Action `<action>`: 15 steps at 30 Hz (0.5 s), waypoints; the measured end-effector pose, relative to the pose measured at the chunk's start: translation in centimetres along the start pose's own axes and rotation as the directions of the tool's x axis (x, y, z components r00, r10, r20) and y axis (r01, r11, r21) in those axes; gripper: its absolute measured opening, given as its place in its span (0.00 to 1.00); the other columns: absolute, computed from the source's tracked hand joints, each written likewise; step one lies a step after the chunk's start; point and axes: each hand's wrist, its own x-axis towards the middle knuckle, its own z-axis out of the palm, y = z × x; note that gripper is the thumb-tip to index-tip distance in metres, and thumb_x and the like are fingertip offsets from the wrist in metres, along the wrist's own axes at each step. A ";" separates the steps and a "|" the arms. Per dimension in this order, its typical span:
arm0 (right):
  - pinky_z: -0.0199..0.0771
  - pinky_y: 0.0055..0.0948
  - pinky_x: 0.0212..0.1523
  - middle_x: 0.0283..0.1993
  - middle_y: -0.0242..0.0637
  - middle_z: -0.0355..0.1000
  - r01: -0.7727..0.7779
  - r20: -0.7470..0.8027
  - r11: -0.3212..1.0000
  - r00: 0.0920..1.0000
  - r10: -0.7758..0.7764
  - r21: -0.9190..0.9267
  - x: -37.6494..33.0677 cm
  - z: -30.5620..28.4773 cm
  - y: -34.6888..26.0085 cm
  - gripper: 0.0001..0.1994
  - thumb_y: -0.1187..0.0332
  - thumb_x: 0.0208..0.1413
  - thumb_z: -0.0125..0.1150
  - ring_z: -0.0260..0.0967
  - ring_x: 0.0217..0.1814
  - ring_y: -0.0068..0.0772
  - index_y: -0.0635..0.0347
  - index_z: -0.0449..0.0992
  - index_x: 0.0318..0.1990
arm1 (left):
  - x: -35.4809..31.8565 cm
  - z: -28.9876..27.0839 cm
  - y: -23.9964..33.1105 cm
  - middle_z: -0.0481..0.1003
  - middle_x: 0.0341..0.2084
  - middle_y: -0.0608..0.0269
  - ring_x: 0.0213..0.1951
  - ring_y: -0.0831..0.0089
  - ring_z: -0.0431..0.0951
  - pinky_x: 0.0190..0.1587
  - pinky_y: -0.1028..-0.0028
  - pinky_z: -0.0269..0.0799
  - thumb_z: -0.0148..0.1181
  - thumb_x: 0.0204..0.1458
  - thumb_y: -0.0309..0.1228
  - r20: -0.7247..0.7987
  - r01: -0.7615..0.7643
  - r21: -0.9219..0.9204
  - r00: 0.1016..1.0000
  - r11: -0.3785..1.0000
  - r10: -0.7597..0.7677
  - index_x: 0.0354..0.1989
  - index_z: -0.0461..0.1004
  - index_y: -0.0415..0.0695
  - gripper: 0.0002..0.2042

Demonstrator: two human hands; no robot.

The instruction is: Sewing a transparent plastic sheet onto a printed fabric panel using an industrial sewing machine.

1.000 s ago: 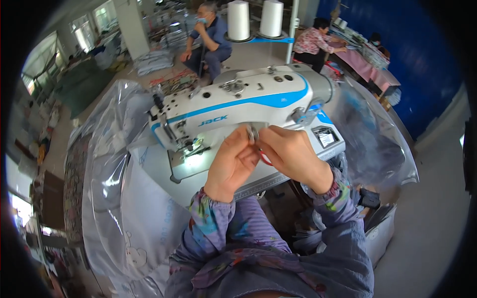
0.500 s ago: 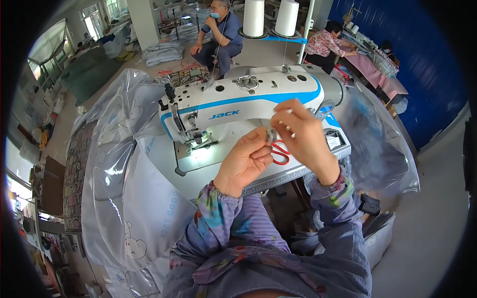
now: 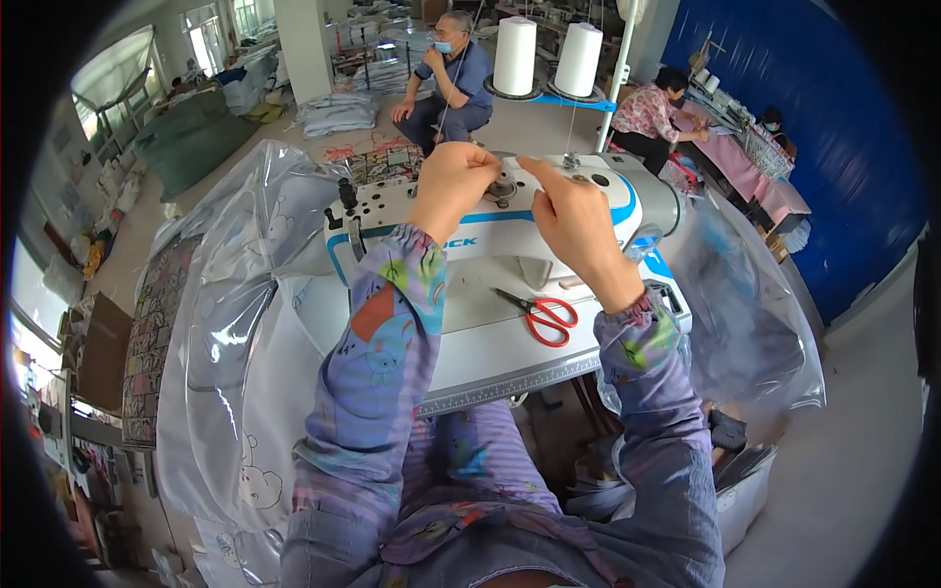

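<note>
Both my hands are raised to the top of a white and blue sewing machine (image 3: 392,211). My left hand (image 3: 451,186) pinches its fingertips beside the thread guides on the machine's top. My right hand (image 3: 573,220) is close to it, with thumb and forefinger pinched too. A fine thread seems to run between them, barely visible. Scissors with red handles (image 3: 539,316) lie on the machine bed below my right wrist. Two white thread cones (image 3: 544,57) stand behind the machine.
Clear plastic sheeting (image 3: 225,323) is draped over the table on the left and on the right (image 3: 745,314). A seated person (image 3: 451,83) faces me beyond the machine. Other people (image 3: 657,118) work at a table by the blue wall. A bin of plastic (image 3: 740,480) stands low right.
My hands have risen from the machine bed to the top of the machine. The red-handled scissors, earlier at my hands, now lie on the bed.
</note>
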 end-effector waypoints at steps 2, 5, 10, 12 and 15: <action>0.72 0.41 0.29 0.22 0.49 0.72 -0.043 0.080 0.999 0.996 0.044 -0.014 -0.1 0.5 0.6 0.21 0.79 0.51 0.55 0.72 0.24 0.49 0.56 0.80 0.53 | 0.1 0.1 0.3 0.77 0.25 0.70 0.25 0.83 0.72 0.27 0.80 0.65 0.63 0.55 0.28 0.071 0.136 -0.038 0.989 0.990 -0.133 0.36 0.81 0.35 0.08; 0.73 0.41 0.29 0.23 0.48 0.73 -0.005 0.047 0.999 0.999 0.003 0.032 -0.3 1.3 0.7 0.22 0.79 0.50 0.54 0.72 0.24 0.49 0.54 0.80 0.54 | 0.3 -0.3 0.2 0.77 0.24 0.68 0.23 0.82 0.72 0.25 0.79 0.68 0.63 0.54 0.28 0.097 0.152 -0.107 0.985 0.982 -0.142 0.35 0.81 0.36 0.08; 0.73 0.41 0.30 0.25 0.48 0.75 0.002 0.047 1.000 0.999 -0.003 0.026 -0.3 2.5 0.9 0.22 0.78 0.49 0.54 0.73 0.26 0.49 0.54 0.81 0.53 | 1.2 0.7 -1.5 0.79 0.25 0.63 0.24 0.77 0.77 0.25 0.77 0.73 0.62 0.55 0.28 0.034 0.104 0.171 0.993 0.980 -0.112 0.36 0.80 0.35 0.08; 0.74 0.42 0.32 0.27 0.47 0.76 -0.001 0.086 0.998 0.996 0.006 -0.066 -0.2 2.1 0.3 0.21 0.77 0.49 0.54 0.74 0.27 0.50 0.55 0.82 0.51 | 1.3 1.2 -2.8 0.81 0.27 0.60 0.25 0.76 0.80 0.24 0.75 0.74 0.60 0.56 0.28 -0.208 -0.148 0.331 0.952 0.932 0.225 0.38 0.81 0.36 0.08; 0.74 0.42 0.33 0.29 0.46 0.77 0.057 0.288 0.993 0.957 -0.024 -0.106 2.0 0.2 2.3 0.20 0.77 0.50 0.54 0.73 0.27 0.51 0.53 0.83 0.50 | 1.7 0.8 -0.8 0.82 0.31 0.58 0.29 0.70 0.82 0.30 0.72 0.76 0.57 0.58 0.29 0.102 0.019 0.289 0.994 0.957 -0.050 0.41 0.82 0.38 0.10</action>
